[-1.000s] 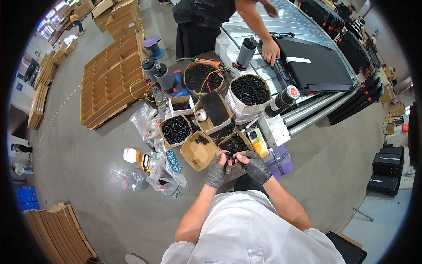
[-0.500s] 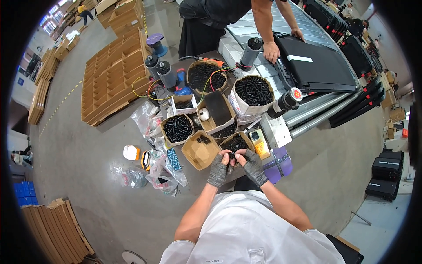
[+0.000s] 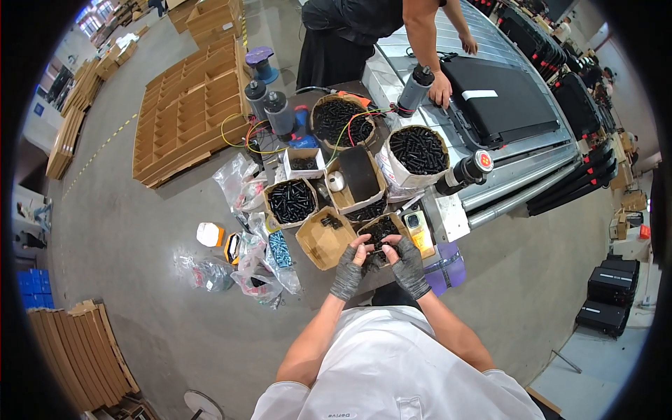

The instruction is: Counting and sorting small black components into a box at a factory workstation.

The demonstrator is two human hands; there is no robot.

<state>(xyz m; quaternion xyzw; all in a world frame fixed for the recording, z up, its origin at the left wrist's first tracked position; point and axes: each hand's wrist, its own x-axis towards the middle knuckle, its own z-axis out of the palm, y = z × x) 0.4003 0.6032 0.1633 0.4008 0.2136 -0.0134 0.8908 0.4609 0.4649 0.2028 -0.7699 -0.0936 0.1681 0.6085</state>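
Note:
Both my hands, in dark grey fingerless gloves, are over the near edge of a cardboard box of small black parts (image 3: 383, 228). My left hand (image 3: 349, 267) is closed, thumb against curled fingers. My right hand (image 3: 407, 264) is closed in a similar pinch a short gap away. What each holds is too small and dark against the parts behind to make out. Just left is a shallow cardboard box (image 3: 323, 246) with a few black pieces in its far corner. A phone (image 3: 414, 221) lies on a yellow item right of the parts box.
Boxes of black cylindrical parts (image 3: 291, 201) and a white-sided container of them (image 3: 418, 150) stand beyond. Plastic bags (image 3: 262, 280) and blue parts (image 3: 280, 249) lie left, a purple object (image 3: 445, 269) right. Across, a co-worker's hand (image 3: 440, 89) touches a black case (image 3: 498, 98) on the roller conveyor.
My hands have drawn slightly apart; their fingertips were together over the parts box before. The view has shifted a little. One co-worker's hand has lifted off the case.

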